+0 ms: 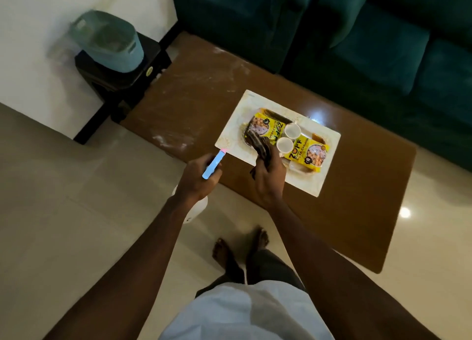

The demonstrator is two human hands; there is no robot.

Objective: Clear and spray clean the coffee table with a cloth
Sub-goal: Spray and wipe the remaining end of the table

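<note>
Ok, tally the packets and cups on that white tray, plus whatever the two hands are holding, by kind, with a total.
Yellow packets: 2
White cups: 2
Spray bottle, held in the left hand: 1
Cloth, held in the right hand: 1
Total: 6

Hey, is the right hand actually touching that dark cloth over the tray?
Touching. The head view shows the right hand gripping the dark cloth, fingers curled round it, above the tray.
</note>
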